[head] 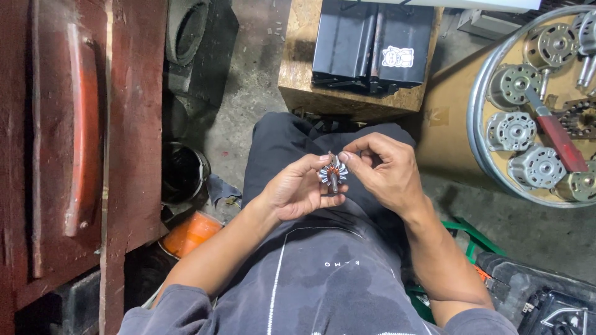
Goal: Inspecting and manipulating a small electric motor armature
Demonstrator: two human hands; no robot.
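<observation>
A small motor armature with copper windings and a short steel shaft sits over my lap, held upright. My left hand grips it from the left, thumb and forefinger around its core. My right hand comes from the right, and its thumb and forefinger pinch at the top of the windings. My dark trousers lie behind both hands.
A round metal tray at right holds several motor housings and a red-handled tool. A black metal box rests on a wooden block ahead. Red metal frame at left, a dark tin and an orange container beside it.
</observation>
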